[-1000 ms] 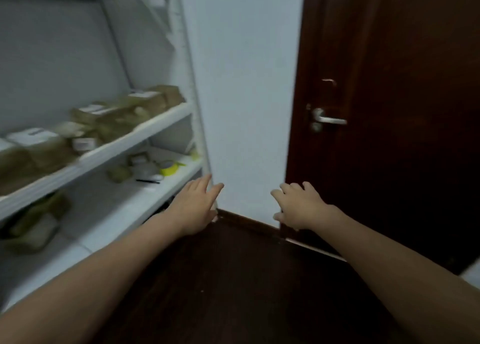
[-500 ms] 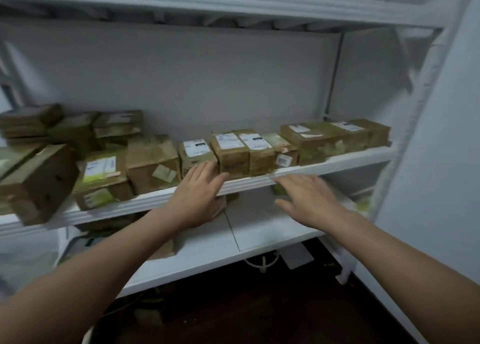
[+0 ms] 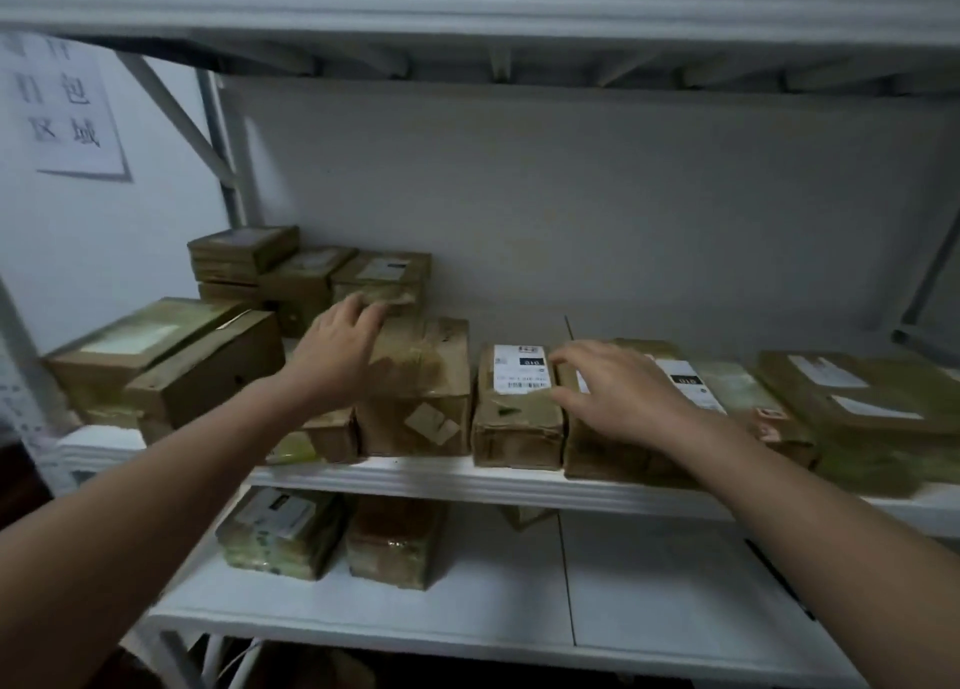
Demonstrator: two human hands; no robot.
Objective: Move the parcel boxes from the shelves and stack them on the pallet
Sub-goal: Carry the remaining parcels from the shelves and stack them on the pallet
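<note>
CHANGE: both hands raised from below the white metal shelf point(image 3: 415, 478) edge onto its parcels | left hand point(image 3: 337, 358): fingers relaxed, resting atop tall brown cardboard parcel box point(image 3: 415, 407), centre frame | right hand point(image 3: 618, 397): fingers spread beside small white-labelled brown parcel box point(image 3: 511, 428), gripping nothing | VERDICT: pickup likely next; pallet unseen.

A printed sign point(image 3: 67, 111) is seen stuck on the far left wall point(image 3: 130, 231); white cables point(image 3: 248, 660) are glimpsed low, near left.
</note>
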